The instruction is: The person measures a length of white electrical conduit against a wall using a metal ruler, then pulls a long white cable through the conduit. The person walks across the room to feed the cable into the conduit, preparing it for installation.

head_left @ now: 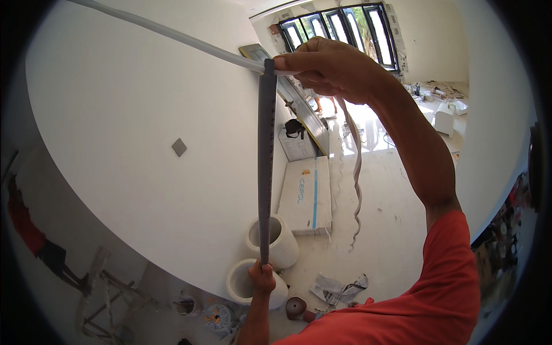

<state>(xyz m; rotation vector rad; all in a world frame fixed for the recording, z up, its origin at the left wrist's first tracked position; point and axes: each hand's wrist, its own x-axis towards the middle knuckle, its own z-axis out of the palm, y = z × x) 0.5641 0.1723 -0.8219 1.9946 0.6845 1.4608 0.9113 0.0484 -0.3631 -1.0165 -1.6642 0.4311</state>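
My 2 hands are well apart, at opposite ends of a long dark grey tube (266,149) standing nearly upright in the middle of the view, in front of a white wall (115,98). My left hand (262,278) is closed around its lower end; my right hand (336,69), raised at the top, pinches a length of pale tubing (172,37) just beside the tube's upper end. As far as I can judge, the work is at an early point: the 2 pieces meet or cross only at that top end, and the tubing runs bare to the upper left. A wavy pale strip (356,178) hangs loose below my right hand, wound around nothing; whether it is part of the tubing I cannot tell. The grey tube is matte, straight and slim, with small printed marks along its side and a narrow notched tip at the top; whether it is slit or hollow does not show. Behind its lower end, 2 pale hollow pots (282,247) lie tilted on the floor (391,201).
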